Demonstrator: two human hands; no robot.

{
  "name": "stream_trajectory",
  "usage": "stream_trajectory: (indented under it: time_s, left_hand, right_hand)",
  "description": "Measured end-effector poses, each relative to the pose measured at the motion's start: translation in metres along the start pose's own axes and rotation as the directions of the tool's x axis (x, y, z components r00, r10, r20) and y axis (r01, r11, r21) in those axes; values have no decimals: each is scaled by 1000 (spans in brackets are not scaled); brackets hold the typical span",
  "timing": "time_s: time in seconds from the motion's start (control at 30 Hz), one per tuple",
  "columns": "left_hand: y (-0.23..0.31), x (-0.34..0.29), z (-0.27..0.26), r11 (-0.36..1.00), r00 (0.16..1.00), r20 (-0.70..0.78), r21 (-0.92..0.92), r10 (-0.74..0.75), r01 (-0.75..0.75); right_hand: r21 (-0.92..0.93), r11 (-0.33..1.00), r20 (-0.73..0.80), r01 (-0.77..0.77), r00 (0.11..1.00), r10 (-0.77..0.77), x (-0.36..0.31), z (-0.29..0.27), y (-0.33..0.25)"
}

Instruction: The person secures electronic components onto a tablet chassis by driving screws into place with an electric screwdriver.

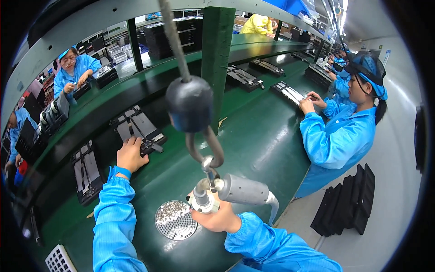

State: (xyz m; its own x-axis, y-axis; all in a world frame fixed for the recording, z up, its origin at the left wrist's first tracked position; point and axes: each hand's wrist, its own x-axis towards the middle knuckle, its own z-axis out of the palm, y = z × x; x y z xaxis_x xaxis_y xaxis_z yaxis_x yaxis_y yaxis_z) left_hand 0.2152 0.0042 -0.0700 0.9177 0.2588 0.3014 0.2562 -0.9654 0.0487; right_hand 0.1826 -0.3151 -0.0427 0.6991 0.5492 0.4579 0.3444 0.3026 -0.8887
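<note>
Green tabletop, assembly line. Left hand reaches forward, fingers resting on black panel assembly. Right hand, grip closed around hanging electric screwdriver, just beside round screw tray.

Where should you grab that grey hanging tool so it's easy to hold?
Grab the hanging screwdriver by its thick grey barrel, coming from below like the right hand does. It hangs from a hook on top, so the underside is free for the fingers.
</note>
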Motion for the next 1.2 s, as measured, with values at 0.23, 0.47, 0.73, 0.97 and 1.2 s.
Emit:
stream_trajectory:
  time_s: [0.23,0.47,0.73,0.97,1.2]
  left_hand:
    - [-35,-21,16,979,973,-226,182,-51,93]
    - [-2,-131,-75,997,948,-319,74,-11,36]
    - [69,-326,-134,969,956,-282,197,-88,147]
    - [89,-355,-129,959,959,14,42,-283,282]
    - [89,-339,-129,996,998,41,-85,44,-41]
  right_hand:
    - [51,996,-17,-73,997,74,-4,4,-2]
    - [-6,996,-22,-90,996,89,-6,5,-10]
    - [38,998,-131,41,991,-35,-10,6,7]
    - [177,977,-78,-115,988,130,0,11,2]
    - [112,989,-60,-97,993,105,-1,13,4]
